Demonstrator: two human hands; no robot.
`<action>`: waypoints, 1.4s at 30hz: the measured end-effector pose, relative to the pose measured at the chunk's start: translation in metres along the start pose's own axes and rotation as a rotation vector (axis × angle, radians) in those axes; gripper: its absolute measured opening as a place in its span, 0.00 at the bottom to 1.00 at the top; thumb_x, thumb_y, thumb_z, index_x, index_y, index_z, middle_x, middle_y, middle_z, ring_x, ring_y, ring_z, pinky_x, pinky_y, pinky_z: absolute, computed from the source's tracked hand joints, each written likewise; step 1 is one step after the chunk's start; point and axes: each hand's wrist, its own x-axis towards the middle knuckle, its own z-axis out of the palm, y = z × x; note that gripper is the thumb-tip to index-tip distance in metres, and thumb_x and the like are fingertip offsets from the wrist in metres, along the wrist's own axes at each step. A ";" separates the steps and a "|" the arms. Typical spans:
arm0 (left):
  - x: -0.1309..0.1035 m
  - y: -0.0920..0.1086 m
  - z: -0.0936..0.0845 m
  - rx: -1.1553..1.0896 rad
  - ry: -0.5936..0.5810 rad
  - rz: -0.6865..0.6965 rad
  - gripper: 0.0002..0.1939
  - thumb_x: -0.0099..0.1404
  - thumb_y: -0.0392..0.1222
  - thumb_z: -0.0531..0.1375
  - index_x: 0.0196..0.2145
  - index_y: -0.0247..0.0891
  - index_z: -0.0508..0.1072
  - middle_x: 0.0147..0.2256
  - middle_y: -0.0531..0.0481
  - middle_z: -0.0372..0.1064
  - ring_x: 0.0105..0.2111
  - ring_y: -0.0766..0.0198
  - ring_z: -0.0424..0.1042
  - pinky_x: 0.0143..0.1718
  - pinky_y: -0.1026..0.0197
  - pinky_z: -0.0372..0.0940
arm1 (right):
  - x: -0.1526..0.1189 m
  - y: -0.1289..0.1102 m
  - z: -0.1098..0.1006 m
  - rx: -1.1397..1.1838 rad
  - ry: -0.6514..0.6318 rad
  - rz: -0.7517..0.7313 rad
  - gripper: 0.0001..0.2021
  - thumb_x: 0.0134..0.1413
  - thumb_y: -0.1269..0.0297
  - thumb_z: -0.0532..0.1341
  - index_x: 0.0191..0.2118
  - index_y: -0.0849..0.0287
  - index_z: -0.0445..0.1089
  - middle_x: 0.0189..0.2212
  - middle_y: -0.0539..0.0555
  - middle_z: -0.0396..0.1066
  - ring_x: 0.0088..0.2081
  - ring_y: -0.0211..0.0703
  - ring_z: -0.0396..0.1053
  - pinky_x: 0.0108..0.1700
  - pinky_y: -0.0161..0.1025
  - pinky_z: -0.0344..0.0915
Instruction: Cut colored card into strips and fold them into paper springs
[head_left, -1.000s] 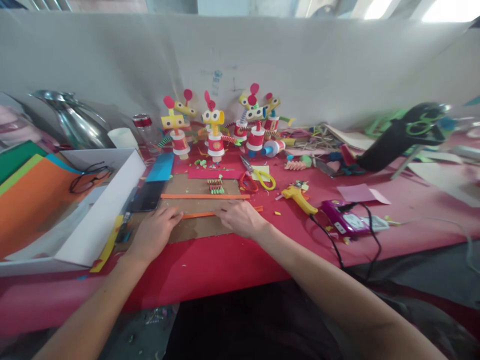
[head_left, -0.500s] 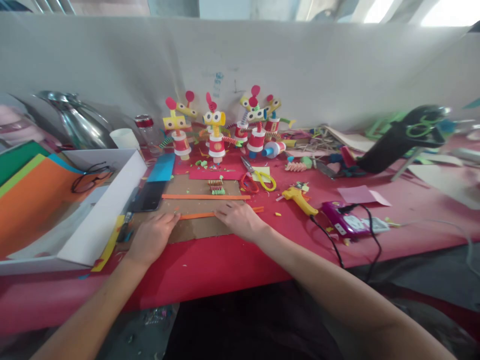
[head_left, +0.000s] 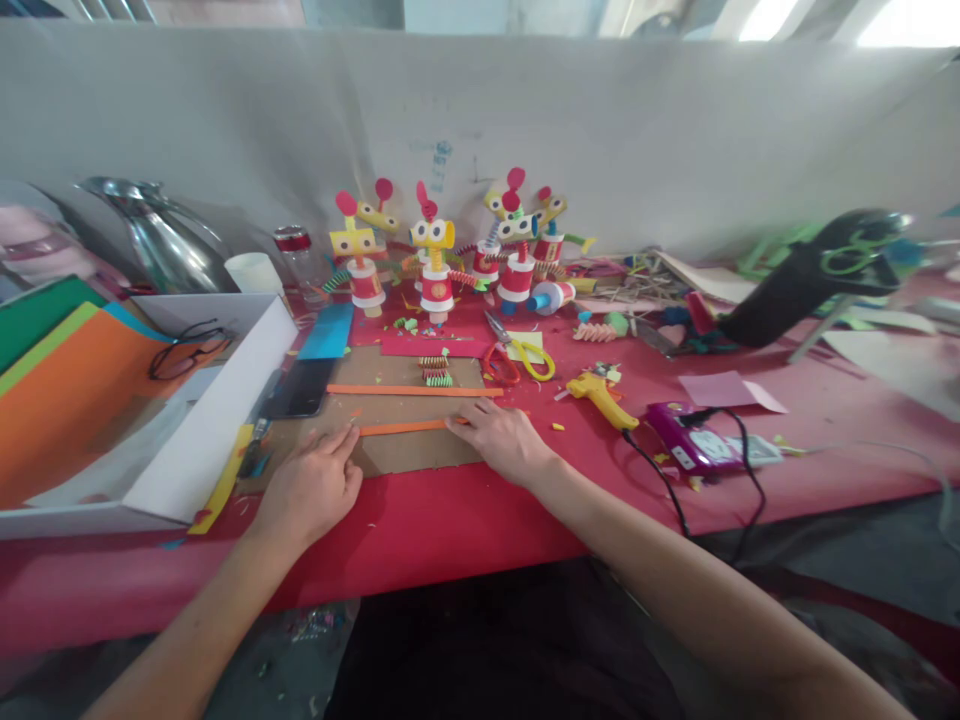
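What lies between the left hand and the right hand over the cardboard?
In the head view, an orange paper strip runs over the brown cardboard from the left hand to the right hand.

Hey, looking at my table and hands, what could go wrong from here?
Your left hand and right hand both touch the thin orange strip, so uneven pressure might crease it. The yellow glue gun lies near your right forearm; if hot, which I can't tell, it could burn.
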 end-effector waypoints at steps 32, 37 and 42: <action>0.101 0.104 -0.009 -0.276 -0.104 0.047 0.10 0.66 0.39 0.54 0.39 0.36 0.74 0.40 0.41 0.73 0.43 0.53 0.70 0.44 0.53 0.62 | -0.046 0.047 0.021 0.227 0.248 0.226 0.18 0.61 0.74 0.52 0.51 0.55 0.73 0.40 0.56 0.73 0.41 0.45 0.66 0.44 0.40 0.65; 0.104 0.100 0.003 -0.367 -0.108 -0.007 0.04 0.63 0.37 0.57 0.37 0.37 0.70 0.38 0.42 0.71 0.42 0.53 0.69 0.44 0.53 0.61 | -0.043 0.050 0.024 0.492 0.408 0.279 0.14 0.60 0.74 0.54 0.43 0.59 0.75 0.39 0.57 0.73 0.42 0.43 0.68 0.47 0.40 0.65; 0.099 0.083 -0.005 -0.644 -0.167 -0.069 0.10 0.65 0.42 0.53 0.42 0.40 0.70 0.36 0.45 0.73 0.37 0.56 0.72 0.38 0.57 0.62 | -0.021 0.049 0.018 1.113 0.584 0.479 0.06 0.54 0.67 0.59 0.37 0.58 0.73 0.32 0.52 0.74 0.34 0.41 0.72 0.39 0.39 0.68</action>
